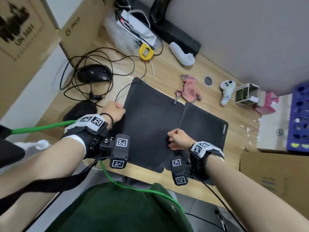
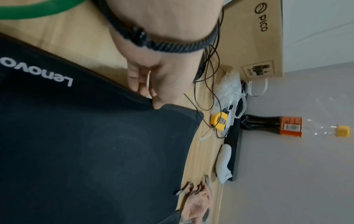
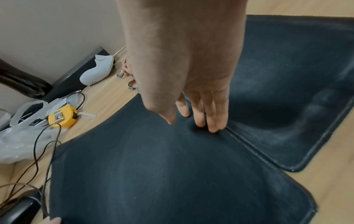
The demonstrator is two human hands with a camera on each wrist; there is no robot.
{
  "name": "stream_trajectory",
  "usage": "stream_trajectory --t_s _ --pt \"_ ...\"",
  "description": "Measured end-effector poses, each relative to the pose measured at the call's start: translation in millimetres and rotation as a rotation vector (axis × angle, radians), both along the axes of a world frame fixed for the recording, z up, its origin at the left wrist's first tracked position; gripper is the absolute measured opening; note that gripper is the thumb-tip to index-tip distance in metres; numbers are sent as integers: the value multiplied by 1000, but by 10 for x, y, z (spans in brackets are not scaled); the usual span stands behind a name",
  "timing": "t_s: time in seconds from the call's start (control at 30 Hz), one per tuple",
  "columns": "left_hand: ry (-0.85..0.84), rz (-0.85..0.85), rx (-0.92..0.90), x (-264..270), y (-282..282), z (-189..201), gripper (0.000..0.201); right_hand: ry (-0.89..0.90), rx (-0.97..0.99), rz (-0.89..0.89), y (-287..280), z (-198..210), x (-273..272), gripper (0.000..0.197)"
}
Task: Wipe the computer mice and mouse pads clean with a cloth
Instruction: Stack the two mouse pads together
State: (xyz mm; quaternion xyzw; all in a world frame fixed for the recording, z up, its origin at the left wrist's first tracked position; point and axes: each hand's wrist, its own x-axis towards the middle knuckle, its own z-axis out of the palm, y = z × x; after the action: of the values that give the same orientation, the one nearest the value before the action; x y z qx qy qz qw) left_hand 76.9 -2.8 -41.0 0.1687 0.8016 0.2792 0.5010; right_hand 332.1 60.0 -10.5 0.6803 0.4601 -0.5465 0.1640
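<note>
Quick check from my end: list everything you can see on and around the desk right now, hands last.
mouse pads: 2, black, side by side mid-desk
mice: 2, black, left of pads, cables tangled
cloth: 1, pink, beyond the pads
tape measure: 1, yellow, far desk
controllers: 2, white, far and right
plastic bag: 1, clear, back
cardboard boxes: several, brown, left and right
bottle: 1, dark, orange label, by wall
rack: 1, blue, far right
left hand: pinches left pad's edge
right hand: fingertips at the seam between pads
</note>
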Motion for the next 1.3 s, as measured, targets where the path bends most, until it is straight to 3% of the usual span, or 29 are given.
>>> stream_trajectory --t_s 0.07,0.2,0.3,0.4,0.57,0.8,0.87,0.97,1.03,1.1,1.2,1.3 --pt "-25 15 -6 -101 -20 -10 26 4 21 6 7 -31 -62 7" --pt "-63 88 -29 -327 -137 -19 23 -134 214 124 85 -162 -213 47" --pt "-70 78 -57 -433 -278 -11 26 -194 258 127 60 -254 -389 46" --pt "-8 58 -68 -456 -344 -53 24 -218 269 20 22 -325 -495 42" --pt "128 68 -94 -340 -331 -63 7 -69 290 -152 121 -596 -159 35" --pt "325 130 -198 30 -72 152 23 238 196 -325 16 -235 22 17" --pt "374 22 -172 243 122 205 20 245 226 -381 33 -241 241 20" --pt "308 -156 -97 644 450 186 24 222 309 -455 80 -287 698 16" --pt "264 -242 -90 999 629 179 26 139 396 -487 150 -442 1183 20" --pt "193 -322 -79 1447 778 207 26 38 450 -554 208 -321 1653 21" --pt "54 -350 -84 1960 848 206 26 -40 467 -575 222 -190 2209 28" --pt "-56 -321 -97 2370 834 153 16 0 456 -620 245 -272 2702 32"
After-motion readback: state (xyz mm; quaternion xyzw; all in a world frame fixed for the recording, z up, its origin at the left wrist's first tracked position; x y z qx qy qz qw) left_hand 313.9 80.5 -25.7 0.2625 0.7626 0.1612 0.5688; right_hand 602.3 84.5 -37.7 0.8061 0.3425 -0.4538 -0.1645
